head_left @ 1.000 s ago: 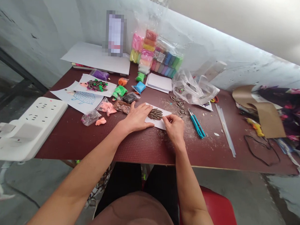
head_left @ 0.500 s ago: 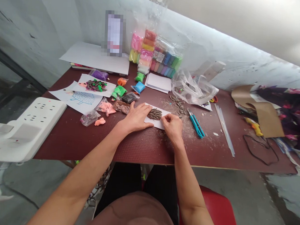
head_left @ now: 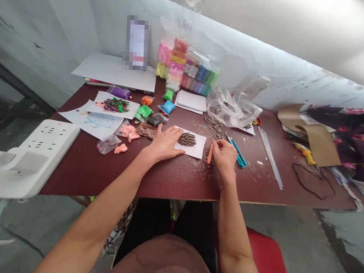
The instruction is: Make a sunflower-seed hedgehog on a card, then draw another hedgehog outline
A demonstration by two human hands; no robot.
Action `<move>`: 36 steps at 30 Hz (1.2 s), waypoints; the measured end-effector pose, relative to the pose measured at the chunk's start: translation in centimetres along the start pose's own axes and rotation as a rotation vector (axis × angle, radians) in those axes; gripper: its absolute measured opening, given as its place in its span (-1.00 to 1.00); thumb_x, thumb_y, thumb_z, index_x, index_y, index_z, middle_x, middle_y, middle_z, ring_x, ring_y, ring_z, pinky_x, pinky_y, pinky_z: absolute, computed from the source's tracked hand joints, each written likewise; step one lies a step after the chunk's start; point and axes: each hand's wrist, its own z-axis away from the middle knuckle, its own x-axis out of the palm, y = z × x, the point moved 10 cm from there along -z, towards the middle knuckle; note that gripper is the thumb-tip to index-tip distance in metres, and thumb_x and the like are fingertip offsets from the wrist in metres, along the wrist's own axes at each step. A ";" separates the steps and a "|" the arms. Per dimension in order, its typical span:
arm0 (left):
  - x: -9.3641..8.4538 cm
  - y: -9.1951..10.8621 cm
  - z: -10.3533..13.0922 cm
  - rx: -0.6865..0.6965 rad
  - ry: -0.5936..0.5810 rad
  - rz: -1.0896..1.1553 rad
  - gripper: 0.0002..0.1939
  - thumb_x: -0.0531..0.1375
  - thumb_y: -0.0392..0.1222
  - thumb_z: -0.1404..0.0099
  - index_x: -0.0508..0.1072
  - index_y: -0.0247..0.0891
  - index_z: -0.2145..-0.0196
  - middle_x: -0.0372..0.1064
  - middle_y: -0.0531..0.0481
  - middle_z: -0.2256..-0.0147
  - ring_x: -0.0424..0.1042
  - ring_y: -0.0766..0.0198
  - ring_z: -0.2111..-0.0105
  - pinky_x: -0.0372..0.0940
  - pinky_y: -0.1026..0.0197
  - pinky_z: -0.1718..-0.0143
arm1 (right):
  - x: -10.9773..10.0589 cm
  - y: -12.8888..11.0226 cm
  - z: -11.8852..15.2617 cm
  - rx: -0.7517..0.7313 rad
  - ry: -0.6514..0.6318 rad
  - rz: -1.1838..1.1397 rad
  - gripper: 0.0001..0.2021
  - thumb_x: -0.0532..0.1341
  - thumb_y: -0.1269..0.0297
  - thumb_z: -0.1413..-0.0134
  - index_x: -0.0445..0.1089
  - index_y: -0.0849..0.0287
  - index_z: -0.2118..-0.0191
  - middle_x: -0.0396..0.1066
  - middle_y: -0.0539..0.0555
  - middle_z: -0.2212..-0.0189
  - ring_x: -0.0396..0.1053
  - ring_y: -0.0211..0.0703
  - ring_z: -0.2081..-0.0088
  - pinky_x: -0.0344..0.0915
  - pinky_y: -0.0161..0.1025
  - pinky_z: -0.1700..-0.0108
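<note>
Card: one white card (head_left: 198, 150) on the table, its left end under your left hand (head_left: 166, 144).
Seed cluster: one, on the card (head_left: 188, 139); its left end sits between your left thumb and forefinger (contact, you cannot tell), well apart from your right fingertips.
Left fingers: spread flat, gripping nothing.
Right hand: one (head_left: 225, 157), fingers bent together; you cannot tell whether they pinch anything.
Orange stick: one (head_left: 210, 154), just left of your right fingers.
Turquoise tool: one (head_left: 241, 154), partly behind that hand.
Loose seeds: over ten (head_left: 212, 122), overlapping, beyond your right hand.
</note>
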 end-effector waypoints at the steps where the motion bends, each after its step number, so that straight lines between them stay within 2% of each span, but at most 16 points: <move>1: 0.1 0.0 0.0 0.005 -0.001 0.001 -0.29 0.25 0.04 -0.36 0.23 -0.24 -0.37 0.17 -0.30 -0.40 0.06 -0.16 -0.44 -0.27 -0.46 -0.42 | -0.2 0.4 -0.2 0.002 0.001 0.009 -0.72 0.17 0.21 -0.25 0.61 0.22 0.24 0.63 0.20 0.27 0.49 -0.02 0.28 0.17 -0.20 0.26; 4: 0.2 0.0 0.0 0.026 0.000 0.005 -0.30 0.23 0.04 -0.38 0.22 -0.24 -0.37 0.16 -0.31 -0.40 0.05 -0.16 -0.44 -0.24 -0.46 -0.42 | -0.8 1.0 -0.5 0.003 -0.002 0.060 -0.74 0.18 0.22 -0.24 0.61 0.20 0.22 0.63 0.20 0.27 0.51 -0.01 0.26 0.19 -0.20 0.24; 6: 0.2 0.0 0.0 0.037 0.002 0.000 -0.32 0.22 0.04 -0.39 0.23 -0.24 -0.36 0.17 -0.31 -0.40 0.06 -0.17 -0.44 -0.24 -0.46 -0.42 | -0.8 1.1 -0.4 0.008 -0.030 0.129 -0.73 0.19 0.16 -0.27 0.61 0.19 0.22 0.63 0.20 0.26 0.52 0.01 0.24 0.20 -0.20 0.23; 9: 0.3 0.0 0.0 0.039 0.008 -0.003 -0.32 0.22 0.05 -0.38 0.23 -0.23 -0.36 0.17 -0.30 -0.40 0.06 -0.17 -0.43 -0.24 -0.45 -0.42 | 0.0 1.1 0.1 0.041 -0.143 0.250 -0.63 0.16 0.00 -0.32 0.59 0.17 0.26 0.61 0.23 0.29 0.54 0.04 0.23 0.23 -0.19 0.22; 11: 0.3 -0.1 0.0 0.032 0.010 -0.001 -0.30 0.22 0.06 -0.38 0.22 -0.23 -0.37 0.15 -0.30 -0.40 0.05 -0.14 -0.44 -0.25 -0.43 -0.43 | 0.6 1.0 0.5 0.063 -0.197 0.302 -0.58 0.11 -0.01 -0.37 0.58 0.17 0.28 0.60 0.24 0.34 0.55 0.06 0.23 0.24 -0.18 0.21; 13: 0.4 -0.2 0.0 0.022 0.012 -0.006 -0.29 0.22 0.07 -0.38 0.21 -0.24 -0.38 0.12 -0.30 -0.42 0.04 -0.13 -0.45 -0.24 -0.42 -0.43 | 0.6 0.6 0.7 0.063 -0.183 0.312 -0.57 0.07 0.02 -0.40 0.56 0.17 0.30 0.58 0.25 0.38 0.55 0.07 0.23 0.24 -0.17 0.20; 16: 0.5 -0.3 0.0 0.014 0.016 -0.017 -0.28 0.22 0.07 -0.38 0.22 -0.25 -0.38 0.10 -0.30 -0.43 0.04 -0.13 -0.45 -0.21 -0.40 -0.43 | 0.0 0.1 0.8 0.034 -0.095 0.242 -0.57 0.06 0.02 -0.41 0.51 0.18 0.34 0.56 0.25 0.40 0.53 0.06 0.27 0.23 -0.16 0.22; 19: 0.4 -0.4 -0.1 0.017 0.018 -0.015 -0.27 0.25 0.08 -0.35 0.25 -0.25 -0.37 0.14 -0.28 -0.41 0.04 -0.17 -0.44 -0.15 -0.37 -0.42 | -1.0 0.0 0.9 0.025 -0.002 0.055 -0.64 0.10 0.04 -0.37 0.40 0.15 0.38 0.52 0.18 0.45 0.47 -0.03 0.36 0.20 -0.18 0.26; 21: 0.3 -0.3 -0.2 0.027 0.027 -0.018 -0.26 0.26 0.09 -0.34 0.27 -0.27 -0.36 0.17 -0.28 -0.40 0.05 -0.20 -0.43 -0.09 -0.33 -0.41 | -1.2 -0.2 1.1 0.000 0.014 -0.190 -0.74 0.16 0.07 -0.31 0.34 0.12 0.33 0.46 0.07 0.50 0.39 -0.13 0.45 0.18 -0.22 0.32; 23: 0.2 -0.3 -0.2 0.037 0.035 -0.028 -0.26 0.27 0.10 -0.33 0.28 -0.30 -0.35 0.18 -0.29 -0.39 0.07 -0.20 -0.42 -0.05 -0.27 -0.41 | -0.8 -1.0 1.5 -0.060 -0.052 -0.501 -0.81 0.19 0.09 -0.24 0.30 0.09 0.28 0.40 -0.04 0.54 0.31 -0.22 0.52 0.16 -0.27 0.39; 25: 0.1 -0.3 -0.2 0.041 0.042 -0.034 -0.25 0.27 0.09 -0.32 0.27 -0.32 -0.35 0.18 -0.30 -0.39 0.09 -0.16 -0.42 -0.05 -0.23 -0.42 | 0.0 -2.4 2.1 -0.113 -0.184 -0.769 -0.83 0.21 0.11 -0.18 0.31 0.08 0.26 0.38 -0.08 0.53 0.25 -0.29 0.55 0.14 -0.31 0.44; 28: -0.1 -0.5 -0.1 0.042 0.045 -0.025 -0.27 0.25 0.06 -0.33 0.26 -0.30 -0.35 0.20 -0.30 -0.38 0.12 -0.14 -0.41 -0.05 -0.22 -0.42 | 1.3 -3.9 3.3 -0.095 -0.359 -1.033 -0.82 0.28 0.13 -0.10 0.40 0.11 0.26 0.38 -0.08 0.49 0.20 -0.36 0.55 0.13 -0.34 0.48; 32: -0.1 -0.8 0.0 0.057 0.039 -0.012 -0.31 0.22 -0.01 -0.34 0.26 -0.28 -0.35 0.21 -0.27 -0.37 0.14 -0.13 -0.40 -0.02 -0.20 -0.42 | 2.4 -5.5 4.5 -0.067 -0.486 -1.250 -0.80 0.39 0.22 0.03 0.46 0.10 0.25 0.40 -0.08 0.47 0.30 -0.34 0.49 0.26 -0.34 0.43; 36: 0.1 -0.9 -0.2 0.079 0.057 -0.020 -0.33 0.20 -0.03 -0.35 0.26 -0.31 -0.34 0.23 -0.29 -0.35 0.17 -0.09 -0.38 0.01 -0.16 -0.41 | 2.9 -6.4 5.1 -0.116 -0.479 -1.287 -0.75 0.41 0.30 0.08 0.48 0.10 0.21 0.46 -0.05 0.42 0.41 -0.29 0.40 0.38 -0.31 0.35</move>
